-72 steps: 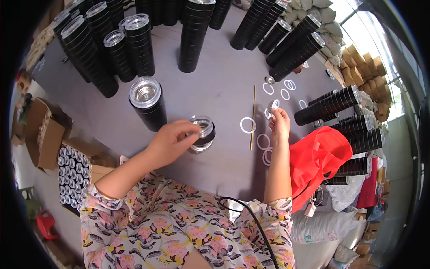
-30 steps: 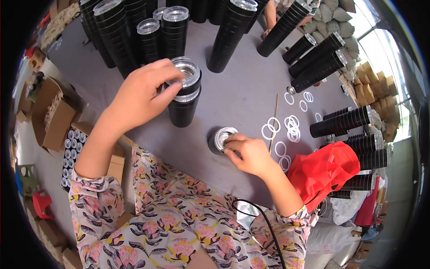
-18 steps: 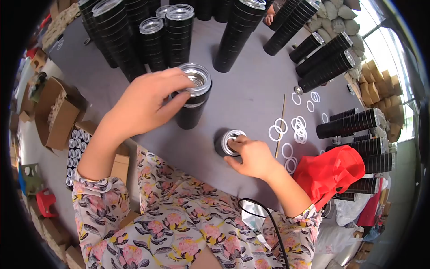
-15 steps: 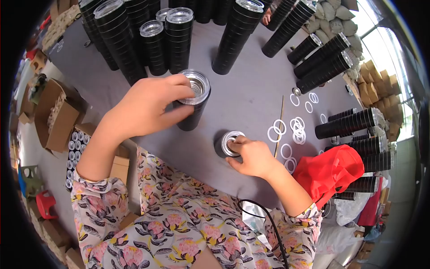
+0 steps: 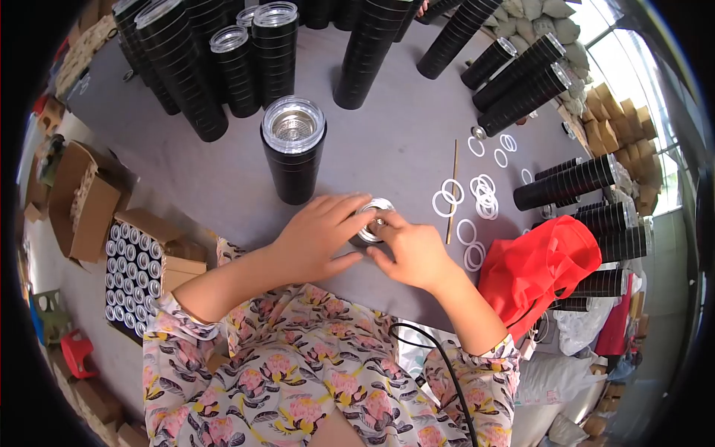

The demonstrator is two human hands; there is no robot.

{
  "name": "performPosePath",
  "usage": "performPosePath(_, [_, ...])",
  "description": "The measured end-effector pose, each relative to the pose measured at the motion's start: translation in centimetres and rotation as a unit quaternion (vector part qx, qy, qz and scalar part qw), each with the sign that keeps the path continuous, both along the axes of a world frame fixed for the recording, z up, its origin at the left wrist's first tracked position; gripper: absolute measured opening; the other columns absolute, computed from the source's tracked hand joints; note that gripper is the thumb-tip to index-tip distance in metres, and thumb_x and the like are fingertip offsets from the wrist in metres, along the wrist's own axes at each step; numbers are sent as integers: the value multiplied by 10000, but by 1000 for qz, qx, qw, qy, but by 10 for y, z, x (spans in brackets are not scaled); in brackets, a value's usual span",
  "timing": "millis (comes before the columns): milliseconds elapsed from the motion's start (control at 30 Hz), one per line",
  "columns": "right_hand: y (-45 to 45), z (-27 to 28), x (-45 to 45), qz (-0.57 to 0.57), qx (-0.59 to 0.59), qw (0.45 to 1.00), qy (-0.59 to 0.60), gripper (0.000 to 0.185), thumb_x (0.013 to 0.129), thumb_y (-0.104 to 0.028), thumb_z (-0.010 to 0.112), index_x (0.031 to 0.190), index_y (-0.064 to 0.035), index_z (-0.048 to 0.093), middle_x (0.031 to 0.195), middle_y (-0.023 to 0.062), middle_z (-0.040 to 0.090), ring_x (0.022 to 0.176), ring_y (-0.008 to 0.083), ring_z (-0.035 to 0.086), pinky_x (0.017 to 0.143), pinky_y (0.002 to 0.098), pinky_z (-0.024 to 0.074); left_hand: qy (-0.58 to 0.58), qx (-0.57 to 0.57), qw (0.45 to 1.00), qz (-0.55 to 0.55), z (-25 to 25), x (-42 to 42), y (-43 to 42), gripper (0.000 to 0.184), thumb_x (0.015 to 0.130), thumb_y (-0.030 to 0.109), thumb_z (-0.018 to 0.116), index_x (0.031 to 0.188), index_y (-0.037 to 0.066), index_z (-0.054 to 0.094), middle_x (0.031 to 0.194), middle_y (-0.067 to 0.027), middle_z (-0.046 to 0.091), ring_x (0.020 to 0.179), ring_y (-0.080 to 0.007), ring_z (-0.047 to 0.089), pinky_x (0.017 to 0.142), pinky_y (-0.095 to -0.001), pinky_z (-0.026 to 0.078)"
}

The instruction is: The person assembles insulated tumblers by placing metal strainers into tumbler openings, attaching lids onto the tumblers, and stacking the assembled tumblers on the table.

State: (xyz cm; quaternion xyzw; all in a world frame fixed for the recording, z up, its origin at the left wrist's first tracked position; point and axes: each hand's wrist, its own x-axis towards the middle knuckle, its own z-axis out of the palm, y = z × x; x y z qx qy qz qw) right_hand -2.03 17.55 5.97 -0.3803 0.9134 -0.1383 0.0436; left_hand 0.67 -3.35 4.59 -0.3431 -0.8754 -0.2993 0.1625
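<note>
A short round black piece with a clear-and-silver rim, like the units stacked around it, stands on the grey table in front of me. My left hand curves round its left side, fingers over the rim and thumb lower down. My right hand grips it from the right, with fingertips bent into its middle. The fingers hide much of it, so I cannot tell what lies inside. Just beyond my left hand stands an upright stack of black units, a perforated metal disc visible in its clear-rimmed top.
Tall black stacks line the far edge, and others lie at right. White rings are scattered beside a thin stick. A red cloth bag sits at the right edge. A box of rimmed pieces stands lower left.
My left hand has left the top of the near stack and come down to the small round piece beside my right hand. The view has shifted slightly.
</note>
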Motion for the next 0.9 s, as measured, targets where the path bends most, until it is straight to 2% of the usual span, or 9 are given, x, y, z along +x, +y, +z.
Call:
performPosePath(167, [-11,2,-7,7,74,997,-25,328,728,-259,665,968,-35,666,1100,126,618,649,301,644,574,390,524,-126,51,991,-13,-30,-14,10,638,729,181,696,1302,32,459,1330,-172,462,1182,-341,485,980,-430,398])
performPosePath(267, [-17,1,-1,12,102,995,-4,234,774,-187,630,934,-19,660,1061,125,629,623,254,635,539,347,503,-159,58,985,-15,-31,-18,10,622,726,171,692,1289,30,470,1332,-173,464,1194,-335,481,984,-425,395])
performPosePath(367, [10,-22,-3,-29,-257,951,-171,117,820,-74,567,871,3,639,1007,123,631,629,170,609,513,276,458,-67,35,997,-1,-27,-15,9,548,729,164,684,1232,36,507,1283,-145,502,1146,-305,515,933,-409,422])
performPosePath(467, [23,-47,3,-72,-431,899,-40,87,817,9,559,854,-17,633,969,105,635,624,113,554,531,223,434,-24,-86,995,-38,-13,-16,9,410,740,161,673,1119,58,557,1151,-97,563,1031,-277,562,821,-407,457])
performPosePath(500, [23,-44,10,-161,-465,866,-89,122,819,36,541,872,-21,635,960,72,631,653,82,508,562,203,416,-29,-143,987,-65,-9,-16,10,358,744,161,669,1076,67,573,1098,-80,583,986,-269,577,778,-408,468])
performPosePath(600, [19,-57,13,-192,-445,871,-80,342,753,21,608,1091,-29,589,1123,103,575,774,118,546,630,237,446,-127,-126,981,-68,-15,-23,20,249,757,164,659,984,89,591,935,-51,593,853,-262,590,679,-415,468])
performPosePath(667, [23,-74,11,-127,-381,914,-59,635,713,-64,687,1300,-29,447,1222,153,531,1079,287,527,919,377,418,-150,-145,976,-63,-5,-30,23,228,757,159,655,966,91,596,898,-67,590,822,-271,596,659,-403,473])
performPosePath(800, [12,-95,15,-171,-354,912,-113,728,700,-142,745,1330,-16,404,1241,179,530,1141,348,503,975,428,375,-183,-125,974,-52,5,-37,26,189,762,146,648,930,67,612,855,-81,582,773,-254,599,648,-374,471])
performPosePath(900, [11,-108,14,-177,-341,919,-90,751,694,-177,763,1332,-17,402,1222,192,538,1125,357,510,971,435,375,-291,-95,950,-62,25,-43,26,158,769,119,654,906,44,634,847,-83,574,752,-236,593,632,-348,463])
